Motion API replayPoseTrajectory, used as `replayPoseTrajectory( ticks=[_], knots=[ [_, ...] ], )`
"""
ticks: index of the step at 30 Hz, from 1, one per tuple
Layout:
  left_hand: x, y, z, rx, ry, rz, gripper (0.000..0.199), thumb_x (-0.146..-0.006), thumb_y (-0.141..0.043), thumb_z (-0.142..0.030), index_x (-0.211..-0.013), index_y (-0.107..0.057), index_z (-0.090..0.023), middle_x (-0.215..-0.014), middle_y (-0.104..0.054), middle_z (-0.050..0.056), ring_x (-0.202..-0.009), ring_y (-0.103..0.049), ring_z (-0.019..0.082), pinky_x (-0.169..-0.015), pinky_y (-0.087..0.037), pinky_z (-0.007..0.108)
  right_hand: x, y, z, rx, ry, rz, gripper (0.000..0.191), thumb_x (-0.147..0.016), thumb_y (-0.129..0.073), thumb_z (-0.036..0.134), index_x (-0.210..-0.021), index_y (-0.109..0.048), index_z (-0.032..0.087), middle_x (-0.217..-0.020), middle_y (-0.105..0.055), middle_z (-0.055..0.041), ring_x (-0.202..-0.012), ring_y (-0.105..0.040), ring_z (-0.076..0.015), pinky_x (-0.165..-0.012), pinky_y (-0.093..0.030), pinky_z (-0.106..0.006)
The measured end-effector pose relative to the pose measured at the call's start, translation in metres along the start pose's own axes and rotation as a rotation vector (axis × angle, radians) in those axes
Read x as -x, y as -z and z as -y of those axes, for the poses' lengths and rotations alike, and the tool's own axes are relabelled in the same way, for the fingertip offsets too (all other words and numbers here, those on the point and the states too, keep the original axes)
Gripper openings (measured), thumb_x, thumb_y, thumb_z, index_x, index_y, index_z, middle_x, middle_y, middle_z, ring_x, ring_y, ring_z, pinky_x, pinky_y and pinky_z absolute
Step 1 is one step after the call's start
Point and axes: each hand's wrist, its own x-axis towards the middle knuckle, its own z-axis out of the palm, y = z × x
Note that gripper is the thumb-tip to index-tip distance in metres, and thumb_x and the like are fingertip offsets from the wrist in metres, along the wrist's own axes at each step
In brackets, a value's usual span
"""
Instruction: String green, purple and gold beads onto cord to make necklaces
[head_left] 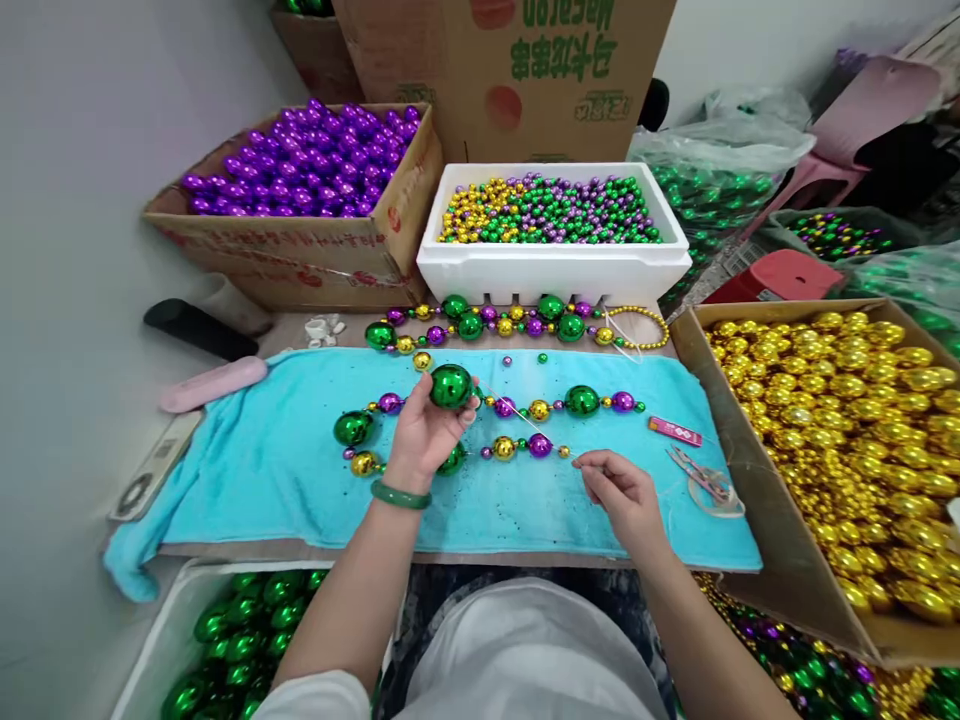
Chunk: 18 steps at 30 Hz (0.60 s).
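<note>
My left hand (426,435), with a green bangle at the wrist, holds a large shiny green ball (451,386) between thumb and fingers above the blue towel (285,470). My right hand (621,492) is closed in a pinch on a thin thread, just right of a small gold bead (564,452). Purple, gold and green beads are strung in a loop on the towel; purple (539,446) and gold (504,448) balls lie between my hands. Part of the strand passes behind my left hand. A pale length of thread (525,418) slants down from that hand.
A beaded necklace (470,326) lies behind the towel, before a white foam box (555,262) of small beads. Purple balls fill a carton (300,250) at left, gold ones a carton (780,520) at right. Scissors (701,475) and a pink packet (674,431) lie right.
</note>
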Motion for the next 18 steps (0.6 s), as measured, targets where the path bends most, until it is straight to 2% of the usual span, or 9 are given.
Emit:
replayPoseTrajectory(
  ticks=[5,10,13,18],
  knots=[
    [0.0030,0.0008,0.0011,-0.020,0.000,0.022,0.041,-0.082,-0.063,-0.052,-0.095,-0.066,-0.013,-0.097,-0.071,0.012,-0.070,-0.065,0.014,-0.055,-0.051,0.023,-0.0006,-0.0004,-0.0009,0.036,0.020,0.009,0.023,-0.074,-0.065,0.039,-0.076,-0.068,0.017,-0.051,-0.047,0.0020,-0.046,-0.040,-0.0105,-0.043,-0.032,-0.024],
    [0.0068,0.0006,0.0021,-0.080,-0.040,0.046,0.039,-0.076,-0.071,-0.045,-0.102,-0.065,-0.016,-0.098,-0.072,0.010,-0.073,-0.066,0.016,-0.056,-0.050,0.023,-0.0009,-0.0025,0.0030,0.045,0.029,0.014,0.022,-0.073,-0.065,0.039,-0.076,-0.069,0.017,-0.052,-0.048,0.0014,-0.046,-0.040,-0.0106,-0.043,-0.032,-0.024],
    [0.0082,-0.0005,0.0026,-0.088,-0.053,0.057,0.039,-0.073,-0.074,-0.043,-0.099,-0.066,-0.015,-0.097,-0.072,0.011,-0.073,-0.067,0.016,-0.057,-0.051,0.023,-0.0007,-0.0026,0.0041,0.060,0.030,0.018,0.022,-0.073,-0.065,0.038,-0.075,-0.069,0.017,-0.051,-0.048,0.0015,-0.046,-0.040,-0.0102,-0.043,-0.031,-0.023],
    [0.0080,0.0008,0.0035,-0.107,-0.065,0.050,0.035,-0.077,-0.070,-0.045,-0.093,-0.065,-0.015,-0.099,-0.072,0.012,-0.073,-0.066,0.016,-0.056,-0.051,0.024,-0.0003,-0.0009,0.0064,0.079,0.035,0.015,0.021,-0.073,-0.065,0.037,-0.073,-0.070,0.017,-0.050,-0.046,0.0019,-0.046,-0.039,-0.0105,-0.043,-0.032,-0.024]
  ],
)
